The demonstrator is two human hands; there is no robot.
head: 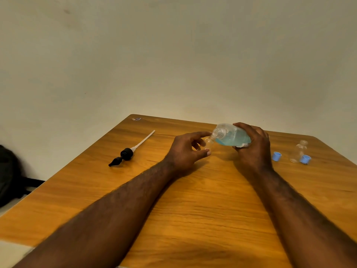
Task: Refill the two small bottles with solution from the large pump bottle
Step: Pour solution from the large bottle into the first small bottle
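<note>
Pinching the small bottle [209, 142] between thumb and forefinger, my left hand [184, 152] steadies it on or just above the table [193, 209]; my other fingers curl loosely behind it. The bottle is clear and half hidden by my fingers, so I cannot tell whether its base touches the wood or how full it is. My right hand [253, 149] wraps fingers and thumb round the big bottle [230, 134], tipped onto its side with the open neck at the small bottle's mouth. Blue solution lies along its lower side; whether any is running out is too blurred to say, and my palm covers its base. Right of that hand sits a blue cap [276, 156], then the second bottle [300, 150], clear, upright and uncapped, with a second cap [305, 159] just beside its foot. Well off to my left lies the pump [125, 153], black head toward me, white tube pointing away. A dark bag [7, 171] is cut off by the left edge.
</note>
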